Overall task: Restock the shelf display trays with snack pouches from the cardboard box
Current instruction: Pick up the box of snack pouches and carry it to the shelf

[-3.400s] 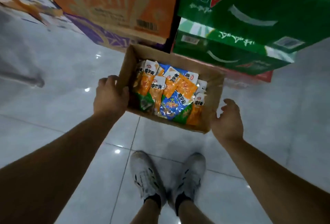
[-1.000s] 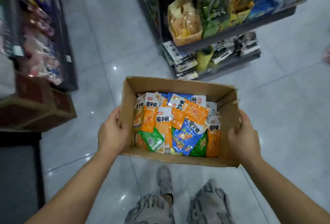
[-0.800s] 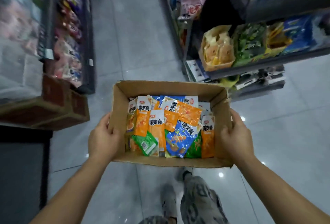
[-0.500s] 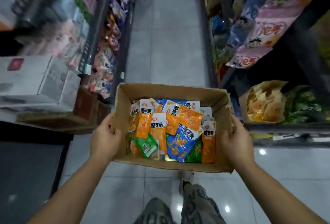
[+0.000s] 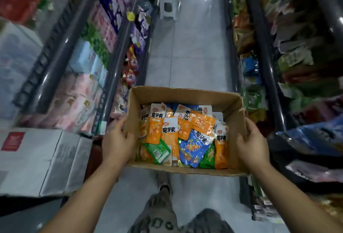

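I carry an open cardboard box (image 5: 187, 95) at waist height in a shop aisle. Several snack pouches (image 5: 169, 136) lie loose inside it, mostly orange, with blue and green ones among them. My left hand (image 5: 117, 143) grips the box's left wall, thumb over the rim. My right hand (image 5: 253, 145) grips the right wall the same way. Shelves with blurred packaged snacks (image 5: 256, 101) run along the right; no display tray shows clearly.
Shelves of packaged goods (image 5: 111, 34) line the left side too. White cartons (image 5: 40, 160) are stacked at the lower left. A white and blue plastic stool (image 5: 169, 0) stands far down the tiled aisle (image 5: 191, 50). My legs show below the box.
I picked the box up off the floor with both hands and turned into the aisle. The view has swung from the shelf end to looking straight down between the shelves.
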A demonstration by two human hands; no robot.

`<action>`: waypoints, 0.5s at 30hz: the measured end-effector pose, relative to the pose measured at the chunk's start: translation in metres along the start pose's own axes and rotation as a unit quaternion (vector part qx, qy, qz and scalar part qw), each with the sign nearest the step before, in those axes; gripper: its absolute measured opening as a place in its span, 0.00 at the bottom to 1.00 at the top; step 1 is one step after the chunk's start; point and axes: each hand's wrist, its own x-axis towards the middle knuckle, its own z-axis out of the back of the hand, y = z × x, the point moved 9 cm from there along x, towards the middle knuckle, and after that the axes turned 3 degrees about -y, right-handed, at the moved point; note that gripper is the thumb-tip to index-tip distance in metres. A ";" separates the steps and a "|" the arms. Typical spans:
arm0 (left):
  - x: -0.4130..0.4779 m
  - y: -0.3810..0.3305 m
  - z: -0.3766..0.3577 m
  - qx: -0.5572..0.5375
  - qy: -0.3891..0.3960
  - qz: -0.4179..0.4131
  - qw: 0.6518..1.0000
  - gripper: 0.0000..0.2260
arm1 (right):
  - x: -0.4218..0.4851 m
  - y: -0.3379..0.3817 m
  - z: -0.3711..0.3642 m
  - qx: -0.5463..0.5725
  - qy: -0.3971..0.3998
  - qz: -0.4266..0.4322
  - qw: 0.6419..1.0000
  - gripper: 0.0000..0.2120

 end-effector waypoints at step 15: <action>0.378 -0.220 -0.084 0.022 0.035 -0.025 0.999 0.27 | 0.369 0.173 -0.044 -0.009 -0.040 -0.043 0.998 0.27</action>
